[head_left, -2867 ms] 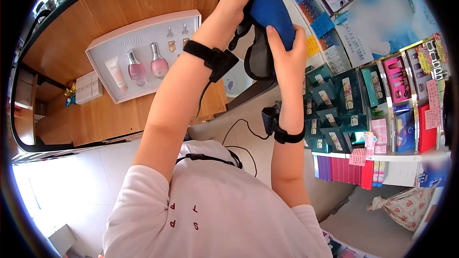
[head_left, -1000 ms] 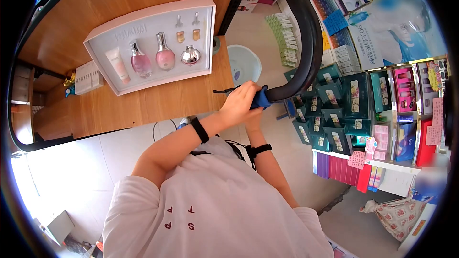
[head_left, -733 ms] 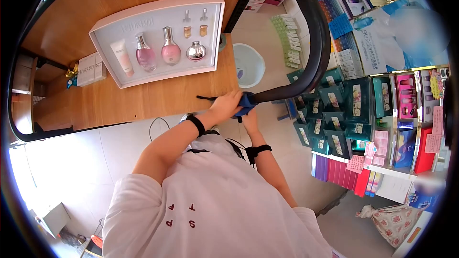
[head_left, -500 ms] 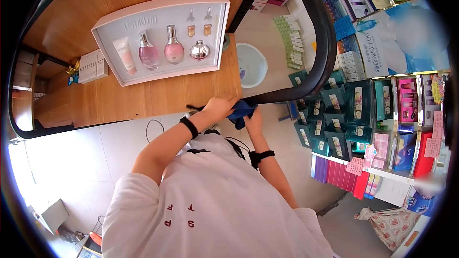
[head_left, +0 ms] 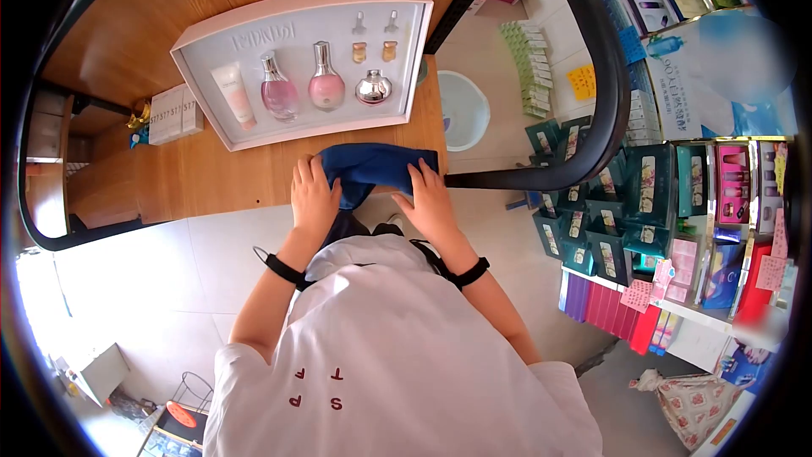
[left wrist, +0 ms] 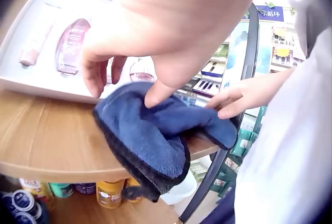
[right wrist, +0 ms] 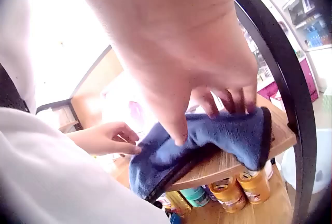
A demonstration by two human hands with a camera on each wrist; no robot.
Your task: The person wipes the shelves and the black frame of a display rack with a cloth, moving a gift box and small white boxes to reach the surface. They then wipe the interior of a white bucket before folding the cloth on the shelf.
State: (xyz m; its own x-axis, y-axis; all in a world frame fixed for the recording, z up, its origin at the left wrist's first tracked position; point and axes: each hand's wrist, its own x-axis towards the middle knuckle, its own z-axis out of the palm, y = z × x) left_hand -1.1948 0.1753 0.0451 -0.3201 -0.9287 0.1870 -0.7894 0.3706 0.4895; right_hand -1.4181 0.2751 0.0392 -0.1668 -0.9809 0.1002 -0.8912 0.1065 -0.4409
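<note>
A blue plush cloth (head_left: 376, 165) with black edging lies draped over the front edge of the wooden shelf (head_left: 211, 190). My left hand (head_left: 315, 199) is at the cloth's left end. In the left wrist view its thumb rests on the plush while the fingers bend down loosely behind it, apart from the fabric. My right hand (head_left: 431, 199) touches the other end, its thumb at the front and its fingertips along the top edge, as the right wrist view shows. A black-edged flap hangs below the shelf edge in the left wrist view.
A pink-and-white cosmetics gift box (head_left: 304, 63) stands on the shelf behind the cloth. A thick black curved frame (head_left: 622, 93) rises at the right. Green boxes (head_left: 647, 186) fill a display beyond it. A white bucket (head_left: 465, 110) is on the floor. Yellow tins (right wrist: 228, 195) stand underneath.
The cloth was held up high, then slid down along the black frame in both hands to the shelf. My hands have since moved apart, and the cloth is spread over the edge.
</note>
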